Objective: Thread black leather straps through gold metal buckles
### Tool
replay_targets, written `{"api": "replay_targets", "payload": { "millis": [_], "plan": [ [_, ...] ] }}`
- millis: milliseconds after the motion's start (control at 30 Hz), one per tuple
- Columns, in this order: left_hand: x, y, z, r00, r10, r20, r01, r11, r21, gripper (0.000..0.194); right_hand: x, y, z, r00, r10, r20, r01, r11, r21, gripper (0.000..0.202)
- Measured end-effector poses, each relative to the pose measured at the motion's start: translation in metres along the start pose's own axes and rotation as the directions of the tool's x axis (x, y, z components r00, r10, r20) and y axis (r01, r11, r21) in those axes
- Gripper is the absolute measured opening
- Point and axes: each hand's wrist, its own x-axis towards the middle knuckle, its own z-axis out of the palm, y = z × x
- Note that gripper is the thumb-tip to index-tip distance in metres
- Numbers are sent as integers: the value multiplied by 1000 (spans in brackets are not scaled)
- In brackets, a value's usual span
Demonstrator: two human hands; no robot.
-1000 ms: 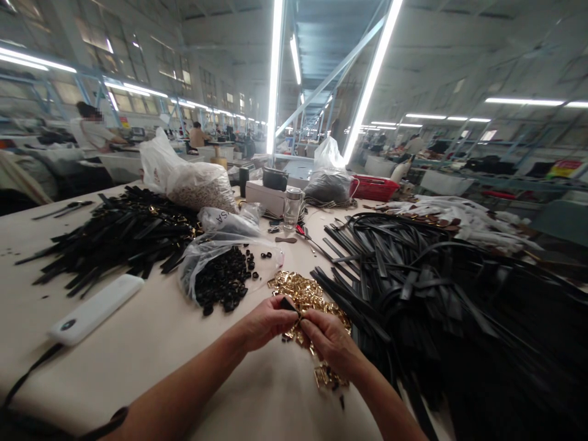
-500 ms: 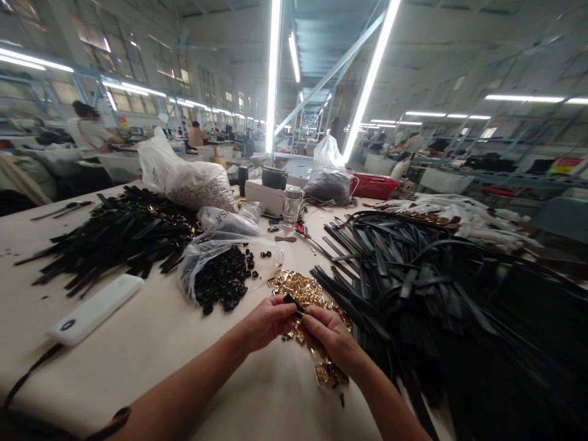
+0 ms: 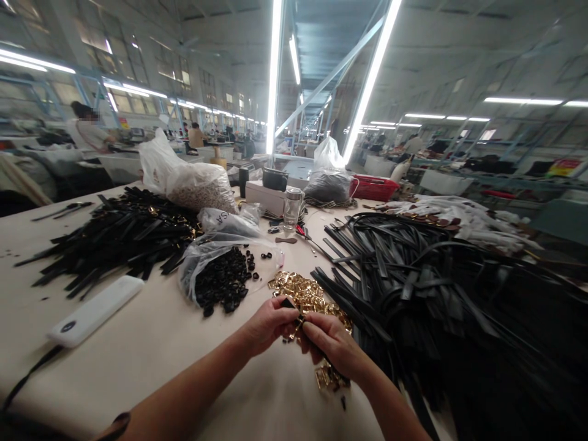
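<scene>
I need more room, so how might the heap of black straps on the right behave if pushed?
The black straps would probably flex rather than flop, since some arc smoothly and others lie straight. Their sheen suggests they may slide over each other. Crossing at many angles, they would likely drag neighbours along.

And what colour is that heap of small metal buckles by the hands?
The heap of buckles is shiny gold, seen best in the head view.

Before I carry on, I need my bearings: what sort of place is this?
Likely a factory floor, perhaps leatherwork: black straps and gold buckles lie in heaps, and rows of strip lights run overhead.
</scene>
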Motion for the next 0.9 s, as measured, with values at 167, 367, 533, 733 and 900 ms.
{"api": "replay_targets", "payload": {
  "millis": [167, 367, 533, 733, 900],
  "plan": [
    [3, -7, -2, 996, 70, -55, -63, 991, 122, 27, 1, 4, 5, 999, -3, -52, -1, 996, -89, 43],
    [3, -8, -3, 999, 29, -42, -26, 997, 71, 27, 2, 11, 2, 998, 30, -54, -34, 998, -58, 42],
    [0, -2, -4, 995, -94, -44, 92, 995, -44, 29, 2, 10, -5, 999, 48, 12, -48, 997, 61, 44],
    [-1, -2, -7, 997, -73, 22, 74, 997, -23, 29, 2, 9, -6, 998, 49, 33, -52, 994, 92, 44],
    [1, -2, -6, 1000, -29, -4, 29, 1000, 13, 26, 1, 6, -7, 996, 78, 35, -79, 996, 45, 41]
  ]
}}
